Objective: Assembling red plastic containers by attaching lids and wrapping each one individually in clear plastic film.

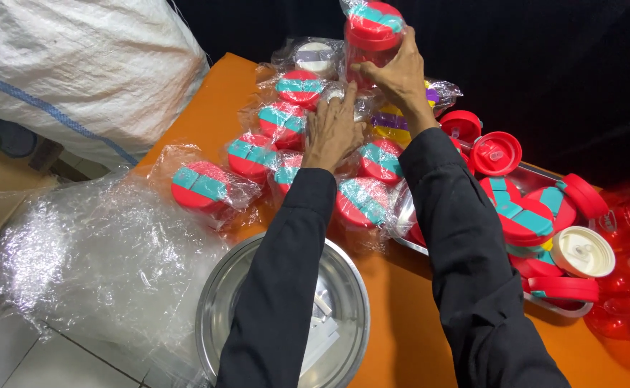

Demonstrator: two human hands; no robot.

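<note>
The right hand [395, 72] pinches a wrapped red cup [372, 36] with a teal-and-red lid, held upright above the orange tabletop [401, 323]. Just left of it and lower, the left hand [333, 129] lies flat, fingers together, pressing on bagged lids [283, 122]. Nearer the person, under the left forearm, sits a steel bowl [218, 309].

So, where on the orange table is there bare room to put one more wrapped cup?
Bare orange table shows between the steel bowl and the metal tray, partly under the right sleeve, and at the far-left corner. The wrapped cups crowd the middle around both hands; plastic sheeting covers the left.
</note>
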